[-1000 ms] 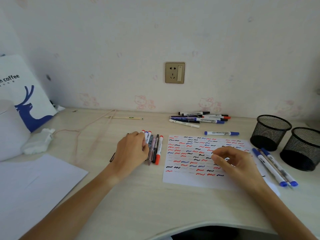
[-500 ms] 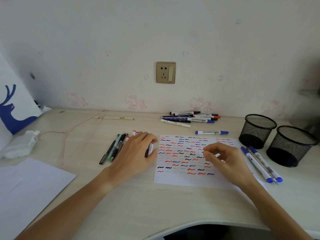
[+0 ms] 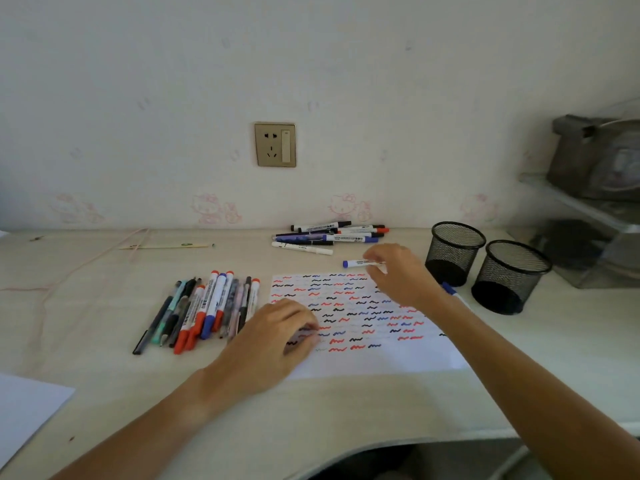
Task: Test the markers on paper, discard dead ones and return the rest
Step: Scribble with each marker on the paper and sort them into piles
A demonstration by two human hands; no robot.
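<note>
- Marker (image 3: 358, 262) lies at the paper's (image 3: 381, 358) 12 o'clock edge, long axis 9 to 3, blue cap at 9
- Right hand (image 3: 401, 275) is on it, grip pinched narrow round its 3 o'clock end
- Left hand (image 3: 277, 341) rests curled on the paper's 9 o'clock edge, holding nothing I can see; cups (image 3: 453, 252) stand at 3 o'clock of the right hand

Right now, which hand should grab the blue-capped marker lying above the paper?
The right hand, I think. Its fingers are already at the blue-capped marker just beyond the test paper. The left hand rests flat on the paper's near-left corner, farther away.
</note>
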